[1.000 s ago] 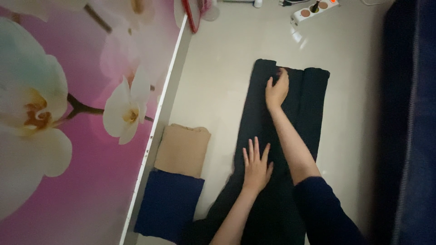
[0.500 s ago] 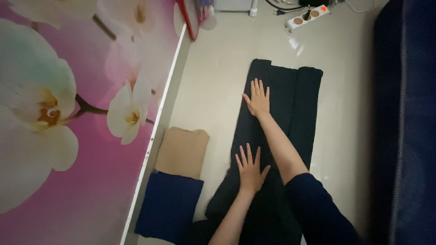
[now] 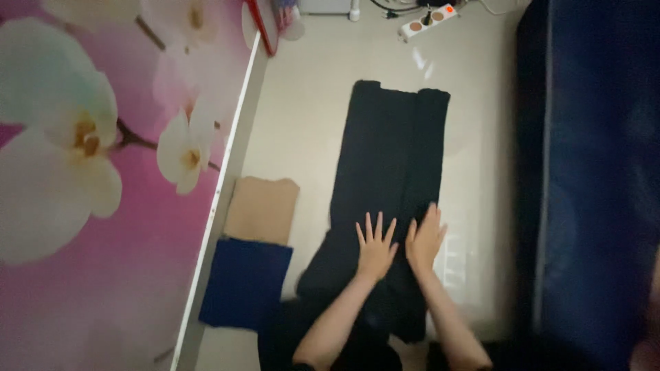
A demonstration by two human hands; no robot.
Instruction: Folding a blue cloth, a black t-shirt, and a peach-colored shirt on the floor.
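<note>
Pale floor (image 3: pixel 309 130) carries a long dark folded garment (image 3: pixel 385 158). Both hands, left hand (image 3: pixel 375 247) and right hand (image 3: pixel 425 240), lie flat and spread on its near end, gripping nothing. Uneven pressing could drag and skew the folds.

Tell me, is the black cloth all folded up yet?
Not yet. Done: the tan folded cloth and blue folded cloth lie beside it. In hand: left hand and right hand press flat on the black cloth. Left: it lies long, not folded short.
</note>
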